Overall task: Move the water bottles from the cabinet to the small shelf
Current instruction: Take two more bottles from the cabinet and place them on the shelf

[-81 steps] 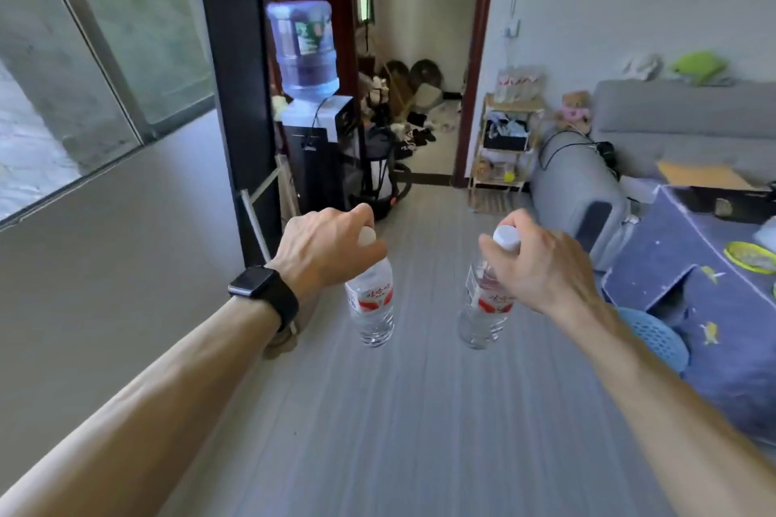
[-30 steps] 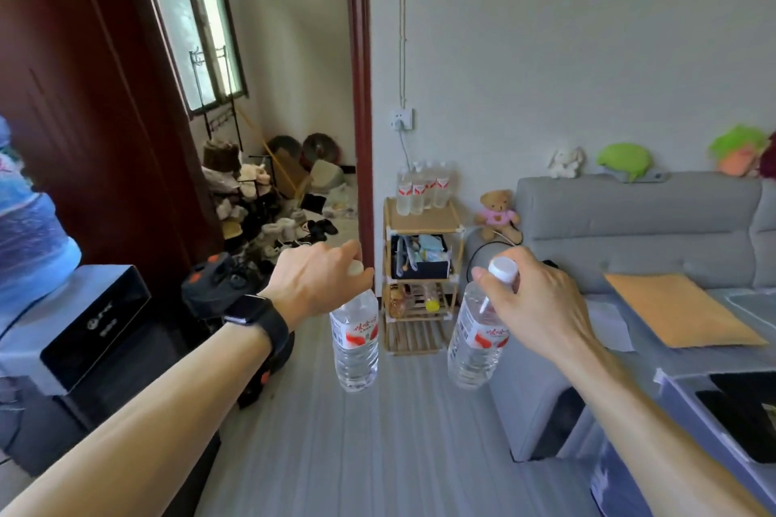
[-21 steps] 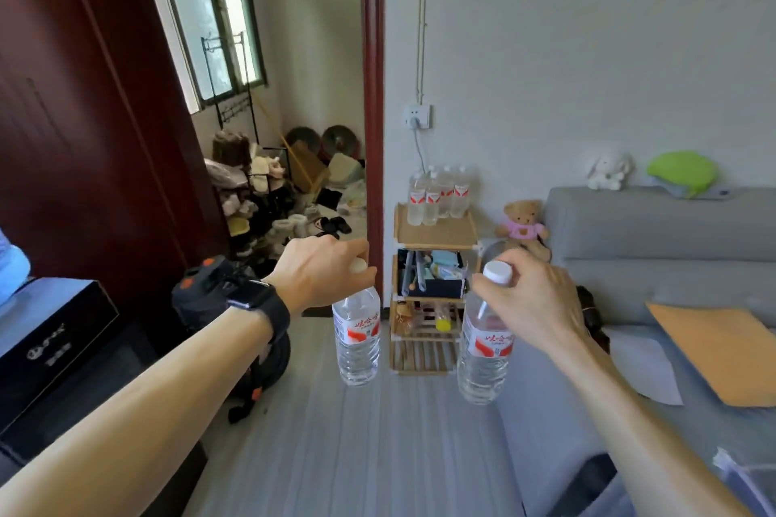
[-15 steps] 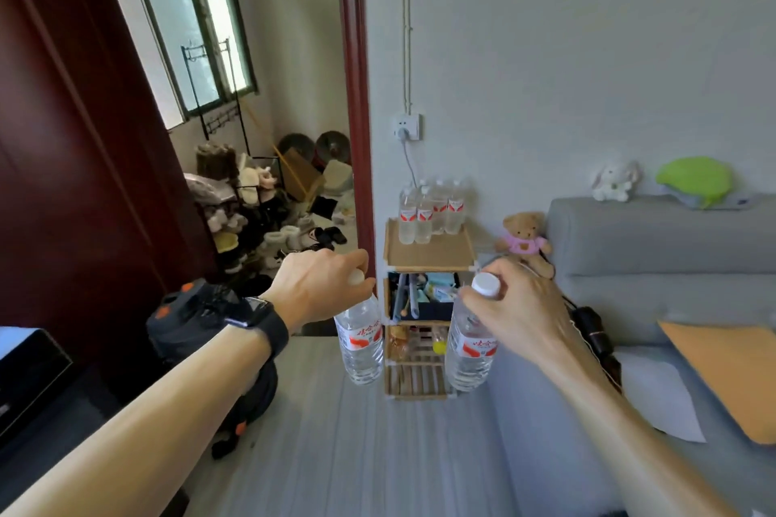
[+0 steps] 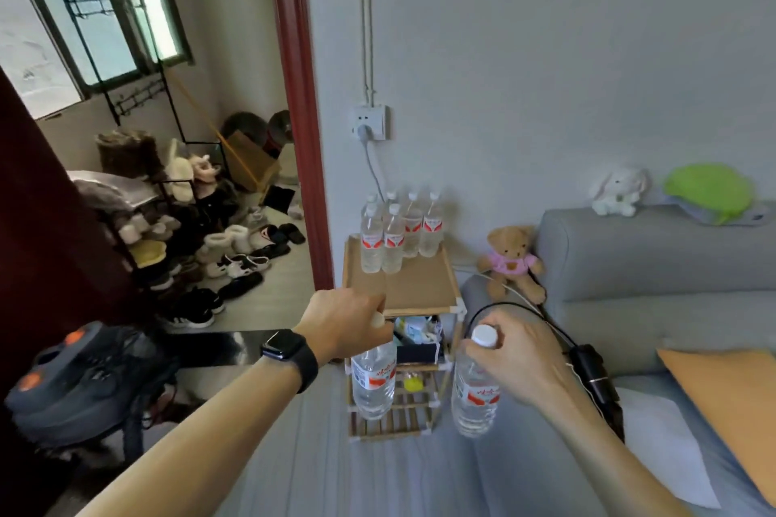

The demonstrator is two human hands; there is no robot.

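Seen from my head camera, my left hand [image 5: 344,323] hangs in front of the small shelf [image 5: 420,290]. Its fingers are curled over the cap and neck of a water bottle [image 5: 373,382], which dangles upright below my palm with its red-and-white label facing me. A dark smartwatch [image 5: 289,353] sits on that wrist. My right hand [image 5: 516,357] grips a second water bottle [image 5: 476,399] in much the same way, fingers and thumb pinched round the neck just under the white cap, which shows above my knuckles. Both bottles are in the air, side by side but apart, in front of the shelf's lower tiers and below its top board. The shelf is a light wooden unit against the wall, between the red door frame [image 5: 302,139] and the grey sofa [image 5: 651,256]. Toward the back of its top board a cluster of bottles [image 5: 399,235] of the same kind stands close together. A teddy bear [image 5: 510,260] in a pink top sits on the sofa arm just beside the shelf, and a white rabbit plush [image 5: 619,191] rests on the sofa back. Through the doorway, shoes [image 5: 235,264] lie on the floor.
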